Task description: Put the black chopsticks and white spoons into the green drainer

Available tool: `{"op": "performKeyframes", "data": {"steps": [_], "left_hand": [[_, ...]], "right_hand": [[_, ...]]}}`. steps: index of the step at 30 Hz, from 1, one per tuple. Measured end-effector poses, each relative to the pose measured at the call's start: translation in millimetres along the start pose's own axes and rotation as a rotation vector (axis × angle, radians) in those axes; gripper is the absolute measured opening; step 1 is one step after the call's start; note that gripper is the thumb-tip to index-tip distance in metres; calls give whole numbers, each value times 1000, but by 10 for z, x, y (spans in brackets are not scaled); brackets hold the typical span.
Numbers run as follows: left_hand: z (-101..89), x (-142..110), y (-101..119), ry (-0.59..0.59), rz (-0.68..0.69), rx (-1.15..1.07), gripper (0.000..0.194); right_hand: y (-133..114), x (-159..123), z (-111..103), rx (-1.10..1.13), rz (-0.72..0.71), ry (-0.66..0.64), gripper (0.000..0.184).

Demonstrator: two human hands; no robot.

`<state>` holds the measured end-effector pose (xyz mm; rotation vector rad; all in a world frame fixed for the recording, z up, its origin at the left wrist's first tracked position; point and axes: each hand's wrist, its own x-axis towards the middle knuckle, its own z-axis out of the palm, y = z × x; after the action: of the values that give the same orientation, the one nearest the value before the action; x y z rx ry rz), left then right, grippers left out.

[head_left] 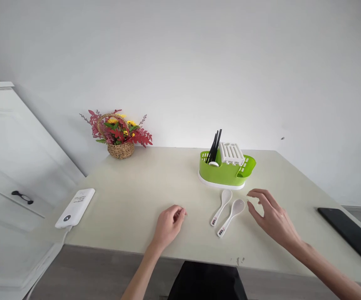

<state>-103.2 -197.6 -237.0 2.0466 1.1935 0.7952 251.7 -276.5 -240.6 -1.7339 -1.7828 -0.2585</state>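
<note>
Two white plastic spoons lie side by side on the pale table [143, 187], a left spoon [221, 206] and a right spoon [231, 216], bowls pointing away from me. My right hand [269, 216] hovers just right of them, fingers spread and curved, holding nothing. My left hand [169, 223] rests on the table to the left of the spoons, fingers loosely curled with nothing in them. Behind the spoons stands a green cutlery drainer [226, 168] with black chopsticks [214, 148] upright in it and a white insert [231, 152].
A wicker basket of red and yellow flowers [118, 134] stands at the back left against the wall. A white power bank [76, 207] with a cable lies at the left edge. A black flat device [351, 235] lies at the right edge. A white cabinet door [14, 166] is on the left.
</note>
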Motion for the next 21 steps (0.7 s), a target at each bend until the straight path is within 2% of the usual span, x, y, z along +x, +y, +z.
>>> {"op": "performKeyframes", "data": {"steps": [4, 7, 11, 16, 21], "left_hand": [[-11, 8, 21, 3, 12, 0, 40], [-18, 10, 31, 12, 13, 9, 41], [-23, 4, 41, 27, 6, 20, 41], [-29, -8, 45, 29, -2, 8, 41], [-26, -18, 29, 28, -9, -10, 40]], "right_hand": [[153, -100, 78, 289, 387, -287, 41], [211, -59, 142, 459, 538, -432, 45], [202, 64, 237, 541, 574, -549, 43], [116, 201, 306, 609, 563, -629, 41], [-66, 283, 158, 642, 473, -648, 46]]}}
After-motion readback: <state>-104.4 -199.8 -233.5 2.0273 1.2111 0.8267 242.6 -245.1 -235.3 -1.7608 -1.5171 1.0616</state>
